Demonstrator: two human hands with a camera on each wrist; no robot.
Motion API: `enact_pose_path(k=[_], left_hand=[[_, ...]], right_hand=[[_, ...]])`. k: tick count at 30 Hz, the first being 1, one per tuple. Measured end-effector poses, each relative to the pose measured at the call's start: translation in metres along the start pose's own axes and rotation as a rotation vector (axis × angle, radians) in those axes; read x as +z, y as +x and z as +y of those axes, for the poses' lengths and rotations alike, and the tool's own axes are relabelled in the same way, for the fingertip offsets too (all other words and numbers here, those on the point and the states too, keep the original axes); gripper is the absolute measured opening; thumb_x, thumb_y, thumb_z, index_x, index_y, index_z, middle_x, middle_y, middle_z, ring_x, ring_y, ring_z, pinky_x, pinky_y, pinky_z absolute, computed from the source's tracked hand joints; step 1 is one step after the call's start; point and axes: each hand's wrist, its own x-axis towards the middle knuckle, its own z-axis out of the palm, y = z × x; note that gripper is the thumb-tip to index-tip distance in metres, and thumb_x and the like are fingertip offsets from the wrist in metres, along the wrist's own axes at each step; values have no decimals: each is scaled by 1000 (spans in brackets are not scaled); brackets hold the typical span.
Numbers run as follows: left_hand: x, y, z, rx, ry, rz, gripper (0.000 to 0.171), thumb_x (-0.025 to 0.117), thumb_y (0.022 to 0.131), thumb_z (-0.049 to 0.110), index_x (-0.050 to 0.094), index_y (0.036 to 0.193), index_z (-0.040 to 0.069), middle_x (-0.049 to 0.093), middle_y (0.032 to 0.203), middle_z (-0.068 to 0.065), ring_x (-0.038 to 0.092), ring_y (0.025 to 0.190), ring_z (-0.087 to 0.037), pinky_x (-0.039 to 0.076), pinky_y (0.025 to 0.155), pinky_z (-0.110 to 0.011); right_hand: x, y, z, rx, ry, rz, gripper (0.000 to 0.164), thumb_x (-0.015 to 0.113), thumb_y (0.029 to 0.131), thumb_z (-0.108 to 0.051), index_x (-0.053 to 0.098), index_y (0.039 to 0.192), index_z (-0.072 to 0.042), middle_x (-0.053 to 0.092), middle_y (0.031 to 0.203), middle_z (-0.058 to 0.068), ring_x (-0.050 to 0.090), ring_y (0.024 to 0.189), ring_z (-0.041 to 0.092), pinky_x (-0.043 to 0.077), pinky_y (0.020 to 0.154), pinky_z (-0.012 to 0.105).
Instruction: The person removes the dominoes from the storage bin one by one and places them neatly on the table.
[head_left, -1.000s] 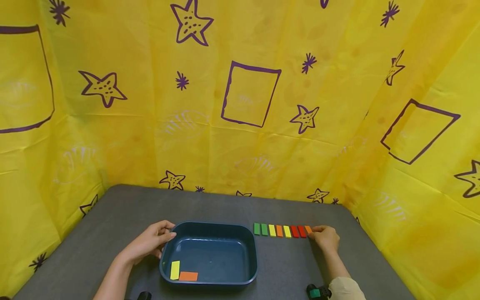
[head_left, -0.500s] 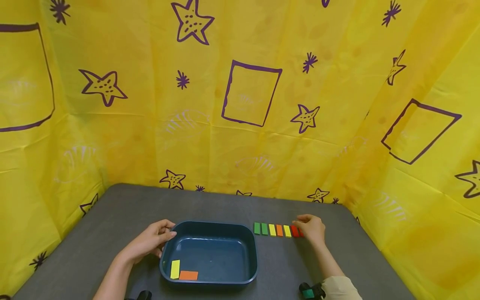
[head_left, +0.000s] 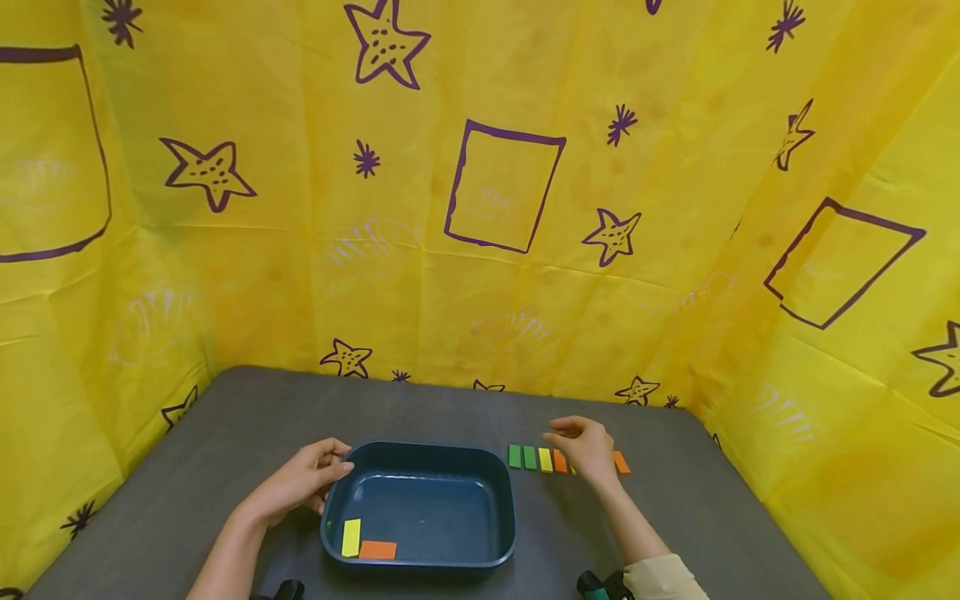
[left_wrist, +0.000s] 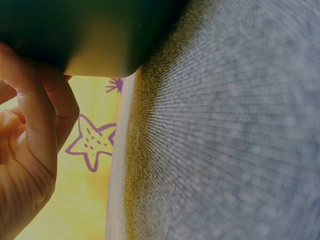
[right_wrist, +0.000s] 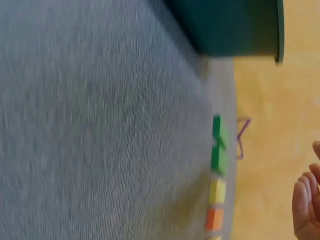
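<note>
A dark blue rectangular tray stands on the table. My left hand holds its left end, with the thumb at the rim; in the left wrist view curled fingers touch the tray wall. Inside the tray lie a yellow tile and an orange tile. My right hand hovers over a row of small coloured tiles, fingers loosely bent, nothing seen between them. Green tiles, a yellow tile and an orange tile show left of it. Another orange tile ends the row; the hand hides those between.
The grey table is enclosed by a yellow curtain printed with purple stars and frames. A black strap device with a green patch sits at my right wrist.
My right hand has moved left from the orange tile at the row's right end, passing over the red tiles. That orange tile stays on the table. The left hand and tray keep still.
</note>
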Motion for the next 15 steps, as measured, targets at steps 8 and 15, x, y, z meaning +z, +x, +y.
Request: enact_pose_path(k=[8, 15], left_hand=[[0, 0, 1, -11, -1, 1, 43, 52, 103, 21, 42, 130, -11, 55, 93, -9, 52, 61, -12, 52, 51, -25], [0, 2, 2, -19, -3, 8, 44, 53, 102, 23, 43, 129, -10, 55, 92, -9, 51, 61, -12, 52, 51, -25]], right_hand=[[18, -15, -26, -76, 57, -76, 23, 84, 76, -20, 77, 95, -9, 78, 88, 7, 70, 77, 12, 53, 64, 24], [38, -28, -44, -158, 99, -207, 23, 84, 77, -20, 76, 96, -9, 77, 90, 7, 71, 76, 11, 55, 65, 22]])
